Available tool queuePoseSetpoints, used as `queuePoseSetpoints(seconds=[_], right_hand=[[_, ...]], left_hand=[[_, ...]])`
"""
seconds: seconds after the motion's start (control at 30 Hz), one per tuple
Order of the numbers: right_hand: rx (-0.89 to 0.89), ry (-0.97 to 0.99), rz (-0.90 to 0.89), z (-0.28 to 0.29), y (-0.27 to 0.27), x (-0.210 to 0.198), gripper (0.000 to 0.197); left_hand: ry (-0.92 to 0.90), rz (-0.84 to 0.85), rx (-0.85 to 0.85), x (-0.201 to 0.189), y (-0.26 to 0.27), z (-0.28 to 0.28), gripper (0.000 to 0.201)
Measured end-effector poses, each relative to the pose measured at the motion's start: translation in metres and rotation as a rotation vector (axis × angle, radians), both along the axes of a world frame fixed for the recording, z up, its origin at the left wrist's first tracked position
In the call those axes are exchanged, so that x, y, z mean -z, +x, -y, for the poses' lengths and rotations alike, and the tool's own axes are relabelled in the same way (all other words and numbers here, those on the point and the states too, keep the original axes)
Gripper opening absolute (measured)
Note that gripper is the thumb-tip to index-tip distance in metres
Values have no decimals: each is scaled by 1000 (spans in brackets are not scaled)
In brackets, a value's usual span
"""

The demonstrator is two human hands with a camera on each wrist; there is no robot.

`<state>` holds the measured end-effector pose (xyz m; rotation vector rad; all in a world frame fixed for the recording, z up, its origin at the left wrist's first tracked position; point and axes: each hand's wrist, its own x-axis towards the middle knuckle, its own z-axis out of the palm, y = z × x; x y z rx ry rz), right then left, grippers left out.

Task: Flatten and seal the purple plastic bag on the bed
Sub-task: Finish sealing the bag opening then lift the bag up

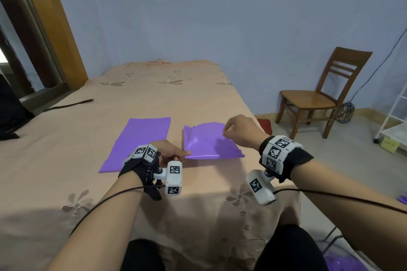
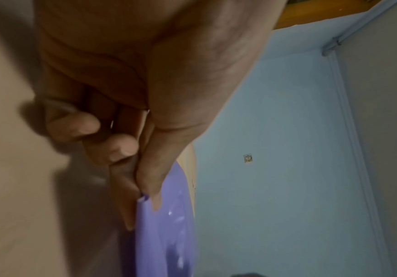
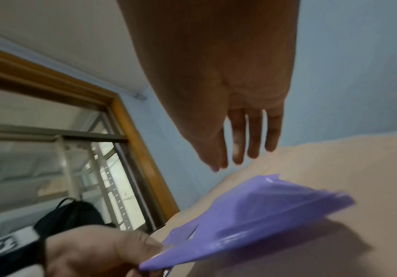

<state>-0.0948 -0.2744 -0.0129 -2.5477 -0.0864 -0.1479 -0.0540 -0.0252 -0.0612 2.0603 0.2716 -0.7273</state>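
Note:
A puffed purple plastic bag (image 1: pixel 209 145) lies on the peach bedspread (image 1: pixel 154 99), its middle bulging with air. My left hand (image 1: pixel 184 153) pinches the bag's near left corner between thumb and forefinger; the left wrist view shows that pinch (image 2: pixel 140 191) on the bag's edge (image 2: pixel 166 234). My right hand (image 1: pixel 229 132) hovers just above the bag's far right part and holds nothing. Seen from the right wrist, its fingers (image 3: pixel 237 150) hang straight over the bag (image 3: pixel 263 208), clear of it, with the left hand (image 3: pixel 112 249) at the corner.
A second purple bag (image 1: pixel 136 143) lies flat just left of the puffed one. A black strap (image 1: pixel 70 105) and a dark bag (image 1: pixel 11 112) sit at the bed's left side. The bed's right edge is close; beyond it stand a wooden chair (image 1: pixel 319 94) and a white rack (image 1: pixel 394 121).

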Motion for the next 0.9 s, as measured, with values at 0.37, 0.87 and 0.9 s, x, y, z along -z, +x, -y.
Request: queuePoseSetpoints(seconds=[0.37, 0.87, 0.9], right_hand=[[-441, -493, 83, -85, -18, 16, 24], [-440, -614, 241, -96, -35, 23, 19], [-438, -616, 240, -96, -36, 23, 20]], left_hand=[[19, 27, -44, -10, -13, 7, 36], [84, -16, -5, -11, -11, 7, 32], [85, -17, 0, -12, -13, 7, 34]])
